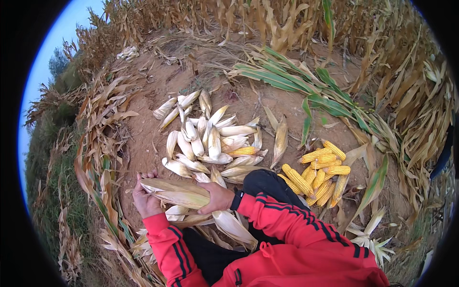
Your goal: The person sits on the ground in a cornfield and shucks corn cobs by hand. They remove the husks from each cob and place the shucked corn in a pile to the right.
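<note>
An ear of corn in its dry husk (175, 192) lies across both hands. My right hand (218, 196) is closed around its right end, thumb and fingers on opposite sides. At its left end is my left hand (146, 197), with the fingers curled about the tip. Just beyond the hands lies a heap of husked-over ears (214, 143), pale and dry, with one partly bare yellow ear (244, 151) among them. To the right of my knee is a pile of bare yellow corn cobs (317, 175). More loose husks (233, 227) lie between my legs.
Dry leaves and stalks (102, 118) form a band on the left. Cut green and dry corn stalks (279, 77) lie at the upper right. Standing dry corn (258, 18) borders the bare soil. Peeled husks (373, 244) lie at the lower right, beside my sleeve.
</note>
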